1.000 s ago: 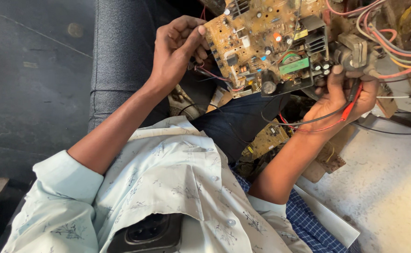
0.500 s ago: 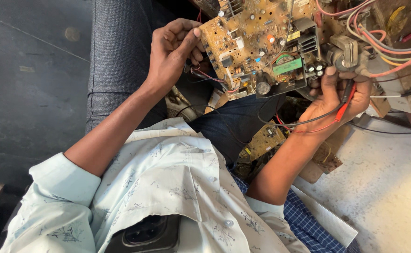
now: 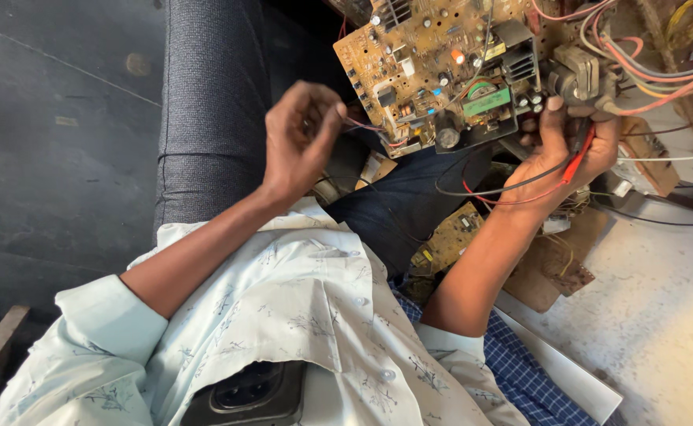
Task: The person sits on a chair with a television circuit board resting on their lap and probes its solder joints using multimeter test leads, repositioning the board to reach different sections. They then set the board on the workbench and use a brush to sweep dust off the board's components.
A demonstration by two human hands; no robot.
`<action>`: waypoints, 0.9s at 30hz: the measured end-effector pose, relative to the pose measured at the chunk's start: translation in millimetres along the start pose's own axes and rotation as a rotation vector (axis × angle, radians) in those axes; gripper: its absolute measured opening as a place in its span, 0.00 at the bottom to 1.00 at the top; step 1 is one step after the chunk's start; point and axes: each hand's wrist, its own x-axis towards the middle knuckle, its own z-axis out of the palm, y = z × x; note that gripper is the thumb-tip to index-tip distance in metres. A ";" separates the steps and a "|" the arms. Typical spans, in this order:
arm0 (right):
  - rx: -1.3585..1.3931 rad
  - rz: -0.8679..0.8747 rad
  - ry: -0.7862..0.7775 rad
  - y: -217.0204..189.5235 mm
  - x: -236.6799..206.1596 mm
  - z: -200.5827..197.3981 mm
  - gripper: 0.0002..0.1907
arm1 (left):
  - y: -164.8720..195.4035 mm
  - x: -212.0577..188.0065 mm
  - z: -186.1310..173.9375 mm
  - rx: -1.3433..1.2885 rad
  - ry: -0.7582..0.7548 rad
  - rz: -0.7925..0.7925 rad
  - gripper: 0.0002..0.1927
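A tan circuit board, crowded with components and a black heat sink, is held tilted above my lap. My left hand hovers just left of the board's edge and does not touch it. Its fingers are curled together beside thin coloured wires that run from the board, and I cannot tell whether it pinches them. My right hand grips a red test probe with black and red leads. Its fingertips press against the board's lower right edge, near a transformer block.
A bundle of pink, red and white wires leaves the board to the right. A smaller circuit board and brown board pieces lie below. My grey trouser leg runs up the left. A dark phone sits in my shirt pocket.
My left hand has let go of the board's left edge and drawn back down and left, with its fingers curling. My right hand still holds the probe at the board.
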 end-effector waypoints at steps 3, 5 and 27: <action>-0.001 0.006 -0.006 5.9 0.0 -4.3 0.13 | 8.2 -9.5 8.2 -0.069 -0.065 -0.094 0.07; -0.007 0.007 -0.006 9.0 0.7 -7.1 0.13 | 12.9 -7.5 12.2 -0.083 -0.088 -0.111 0.09; 0.013 0.008 0.000 33.1 4.4 -20.5 0.13 | 0.0 -1.1 29.7 0.020 -0.190 -0.117 0.12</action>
